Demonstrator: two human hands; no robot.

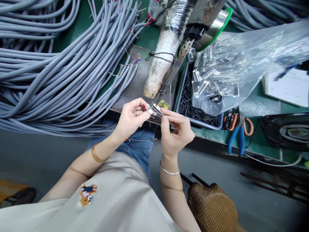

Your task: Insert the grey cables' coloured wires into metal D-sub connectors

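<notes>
Connector [156, 109] sits pinched between both hands at the bench edge — left hand [131, 117] clamping the coloured wires [145, 108], right hand [176, 130] nipping its far end — steadied under the soldering iron [176, 66].

- Two hands: left hand [131, 117], right hand [177, 130]
- One small connector [156, 109] pinched between them
- Two bracelets [96, 157]
- One tray [183, 93] of black parts
- Two pliers [238, 130]
- Grey cables [60, 74]: too many to count

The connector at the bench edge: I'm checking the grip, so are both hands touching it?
Touching. The head view shows the left hand pinching the connector at its wire end, and the right hand with fingertips on its other end.
</notes>
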